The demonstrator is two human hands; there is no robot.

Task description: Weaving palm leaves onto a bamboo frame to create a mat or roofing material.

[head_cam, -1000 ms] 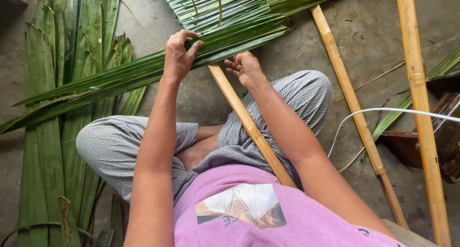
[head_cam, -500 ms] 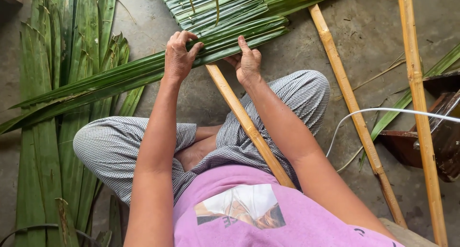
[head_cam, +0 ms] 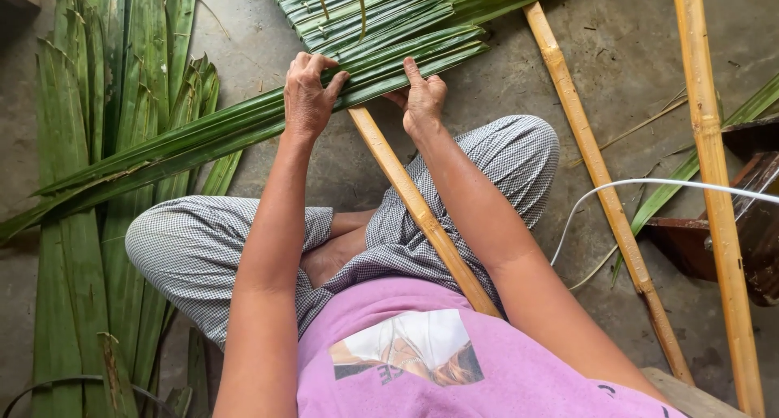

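Note:
My left hand [head_cam: 308,97] grips a bundle of long green palm leaves [head_cam: 195,138] that crosses a bamboo pole [head_cam: 410,199] running from my lap up to the leaves. My right hand [head_cam: 422,101] presses its fingers and thumb on the same leaves just right of the pole. Above the hands, several folded leaves form a woven thatch panel [head_cam: 365,8]. I sit cross-legged in checked trousers on a concrete floor.
A pile of loose palm leaves [head_cam: 81,223] lies on the floor at the left. Two more bamboo poles [head_cam: 600,183] [head_cam: 714,183] lie at the right. A white cable [head_cam: 649,187] curves past a dark wooden object [head_cam: 746,223] at the right edge.
My right hand has moved up from the pole onto the leaf bundle and now presses it. My left hand keeps its grip. The view has shifted a little.

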